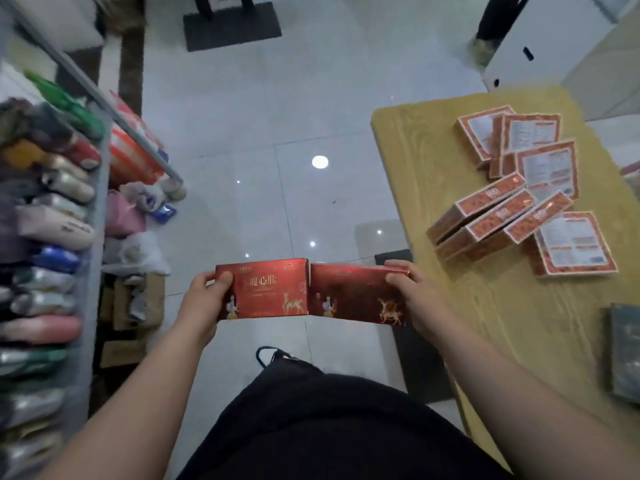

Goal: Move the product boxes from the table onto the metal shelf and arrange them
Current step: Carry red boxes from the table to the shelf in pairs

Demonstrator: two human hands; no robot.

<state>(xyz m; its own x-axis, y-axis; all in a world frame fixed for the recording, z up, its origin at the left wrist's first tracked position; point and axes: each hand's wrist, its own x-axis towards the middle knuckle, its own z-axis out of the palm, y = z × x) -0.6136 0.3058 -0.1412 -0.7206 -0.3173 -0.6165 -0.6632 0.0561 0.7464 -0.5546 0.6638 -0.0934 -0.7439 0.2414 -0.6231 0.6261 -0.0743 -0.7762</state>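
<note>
Along the left edge of the frame your metal shelf [98, 209] runs top to bottom, its grey front rim facing the aisle. The packets [52, 216] crowding it are blurred and cut off by the frame, so their kind cannot be told. Just right of that rim, a heap of bags [133, 216] is too soft to make out. Between shelf and counter, a strip of tiled floor [259, 150] lies open. Over it, in the lower middle of the frame, your left hand [204, 299] grips the left box [266, 289] at its outer end, with the thumb on the red front and the fingers hidden behind. Its inner end meets the right box [353, 296]. Your right hand [412, 296] holds that box the same way, fingers curled over the top edge. The counter [415, 168] begins just right of that hand, its near corner close to your forearm. The remaining boxes [519, 195] lie in a loose overlapping pile toward the upper right, some on edge and some flat. A dark object [623, 355] is cut off at the right edge.
</note>
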